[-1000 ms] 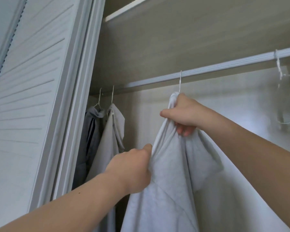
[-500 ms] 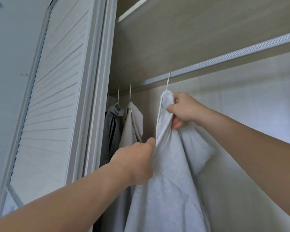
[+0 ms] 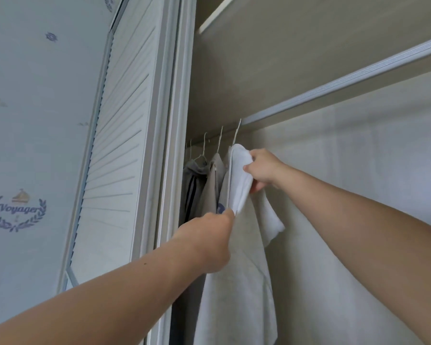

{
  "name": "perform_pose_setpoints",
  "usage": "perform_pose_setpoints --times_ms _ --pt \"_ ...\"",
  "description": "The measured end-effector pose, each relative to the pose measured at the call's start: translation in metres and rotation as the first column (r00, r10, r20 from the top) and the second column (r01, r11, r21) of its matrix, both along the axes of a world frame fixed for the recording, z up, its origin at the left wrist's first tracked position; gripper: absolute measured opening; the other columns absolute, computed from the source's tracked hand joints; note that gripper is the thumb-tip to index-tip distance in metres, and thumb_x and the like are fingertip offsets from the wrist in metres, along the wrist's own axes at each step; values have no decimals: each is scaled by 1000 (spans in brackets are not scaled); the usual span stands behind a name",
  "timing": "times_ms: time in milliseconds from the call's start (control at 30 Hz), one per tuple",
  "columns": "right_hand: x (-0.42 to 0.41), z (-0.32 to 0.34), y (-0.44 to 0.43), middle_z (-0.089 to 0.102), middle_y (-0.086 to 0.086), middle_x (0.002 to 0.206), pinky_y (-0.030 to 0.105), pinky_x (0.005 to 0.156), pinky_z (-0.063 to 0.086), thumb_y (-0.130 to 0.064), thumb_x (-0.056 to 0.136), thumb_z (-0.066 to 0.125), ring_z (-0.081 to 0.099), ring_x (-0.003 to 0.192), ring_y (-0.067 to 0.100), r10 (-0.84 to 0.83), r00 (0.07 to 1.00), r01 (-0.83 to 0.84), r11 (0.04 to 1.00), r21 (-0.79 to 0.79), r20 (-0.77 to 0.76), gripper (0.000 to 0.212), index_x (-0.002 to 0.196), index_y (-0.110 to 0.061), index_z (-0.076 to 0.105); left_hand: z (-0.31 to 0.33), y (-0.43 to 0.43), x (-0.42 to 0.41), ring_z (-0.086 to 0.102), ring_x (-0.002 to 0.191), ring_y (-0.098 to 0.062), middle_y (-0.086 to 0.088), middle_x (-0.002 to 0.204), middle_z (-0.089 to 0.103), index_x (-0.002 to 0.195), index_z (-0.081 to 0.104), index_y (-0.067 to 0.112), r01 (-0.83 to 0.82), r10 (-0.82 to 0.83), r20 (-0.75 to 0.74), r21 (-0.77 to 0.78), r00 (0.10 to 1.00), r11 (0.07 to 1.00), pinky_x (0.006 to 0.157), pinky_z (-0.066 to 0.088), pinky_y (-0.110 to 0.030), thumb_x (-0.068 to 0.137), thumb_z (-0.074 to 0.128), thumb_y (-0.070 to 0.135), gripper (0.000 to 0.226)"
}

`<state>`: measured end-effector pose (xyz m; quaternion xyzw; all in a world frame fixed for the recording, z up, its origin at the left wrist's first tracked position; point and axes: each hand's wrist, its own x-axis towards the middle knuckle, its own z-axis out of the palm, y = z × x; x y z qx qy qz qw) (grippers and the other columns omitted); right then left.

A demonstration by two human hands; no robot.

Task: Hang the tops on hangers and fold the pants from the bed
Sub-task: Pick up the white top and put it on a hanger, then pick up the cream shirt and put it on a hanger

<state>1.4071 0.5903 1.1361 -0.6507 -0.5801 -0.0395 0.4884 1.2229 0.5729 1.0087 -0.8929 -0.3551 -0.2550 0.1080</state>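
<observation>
Your left hand (image 3: 205,241), at frame centre, pinches the front edge of the white top (image 3: 237,282). Just above, your right hand (image 3: 265,170) grips its bunched shoulder. Its hanger hook (image 3: 237,131) reaches the rail (image 3: 334,87), and a beige top (image 3: 213,188) and a grey top (image 3: 194,183) hang just left.

"Voyager" on wall emblem (image 3: 16,213)

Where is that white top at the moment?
In the head view the white top hangs from the wardrobe rail, just right of a beige top. The right hand grips its shoulder and the left hand its front edge.
</observation>
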Motion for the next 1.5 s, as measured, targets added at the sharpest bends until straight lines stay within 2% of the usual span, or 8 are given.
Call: perform_pose_setpoints --times_ms 300,467,533,633,800,933,1200,1500 --pt "10 -3 46 65 23 114 58 67 61 -12 102 49 72 79 46 5 1000 -5 1000 -10 8 33 135 -9 49 2 17 4 59 77 -23 -3 94 55 118 46 18 -78 79 27 -33 997 996 61 50 -35 90 49 4 30" --pt "24 -28 41 59 1 120 43 59 62 -31 102 55 71 83 28 87 994 -92 992 87 66 59 155 -25 31 -2 15 1 60 81 -24 -4 104 58 117 48 18 -80 78 29 49 996 996 70 55 -41 95 50 8 24" --pt "22 -46 32 66 -4 117 44 80 60 -38 101 55 67 102 26 123 982 -140 984 115 142 58 153 -32 33 -8 12 -6 54 88 -19 -1 113 55 120 51 19 -39 31 59 144 998 989 73 51 -37 98 48 14 23" --pt "10 -84 12 48 -8 151 39 113 37 -57 96 48 44 139 16 179 962 -202 975 94 206 61 153 -44 27 -21 5 -28 49 103 -17 4 119 54 122 55 22 19 -43 60 347 997 937 84 51 -35 101 44 28 24" --pt "-36 -151 -35 12 -22 165 37 124 10 -75 87 26 2 152 0 220 909 -264 961 81 354 74 155 -49 13 -58 -17 -82 51 124 -23 5 128 60 115 65 24 -31 -19 92 515 996 857 95 47 -39 94 47 42 33" --pt "-85 -199 -68 -9 -32 162 33 119 0 -79 88 17 -19 148 -6 253 844 -285 958 -5 473 67 149 -62 -5 -98 -36 -136 41 141 -32 -3 146 52 127 62 23 -117 62 136 455 989 882 107 39 -47 96 44 49 44" --pt "-222 -285 -121 -28 -27 160 41 121 -12 -79 88 8 -34 146 3 392 696 -365 915 -174 602 72 150 -55 -20 -189 -108 -280 -1 156 -27 1 169 10 158 28 31 -375 347 157 209 925 903 123 10 -54 101 22 64 66" --pt "-423 -380 -219 -27 -23 161 47 123 -13 -82 82 1 -34 146 6 739 482 -593 671 -445 471 77 149 -54 -22 -285 -264 -461 -23 153 -21 6 169 -9 159 6 41 -748 755 100 -103 648 655 123 -7 -52 92 2 76 76"
